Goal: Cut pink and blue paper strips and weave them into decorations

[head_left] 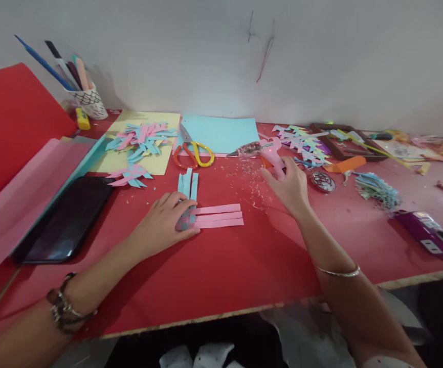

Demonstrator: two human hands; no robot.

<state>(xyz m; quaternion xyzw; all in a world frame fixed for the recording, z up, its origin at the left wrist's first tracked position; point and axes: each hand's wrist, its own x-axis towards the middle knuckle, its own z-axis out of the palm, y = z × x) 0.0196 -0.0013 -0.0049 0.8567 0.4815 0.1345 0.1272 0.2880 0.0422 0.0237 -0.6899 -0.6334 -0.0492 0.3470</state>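
My left hand (163,220) rests on the red table with its thumb and fingers curved around a small weave of paper strips (218,216). Pink strips stick out of the weave to the right and light-blue strips point away from me; its left part lies under my fingers. To the right, my right hand (290,186) is closed around the handle of a pink hot glue gun (270,150). The gun's dark nozzle points left, above the table. Behind the weave lie scissors (195,149) with one red and one yellow handle loop.
Woven pink and blue paper pieces (142,138) are piled on a yellow sheet (170,122). A black phone (66,220) lies at left, near a pen cup (89,102). Thin scraps (254,186) lie below the gun. A purple tape dispenser (424,232) sits far right.
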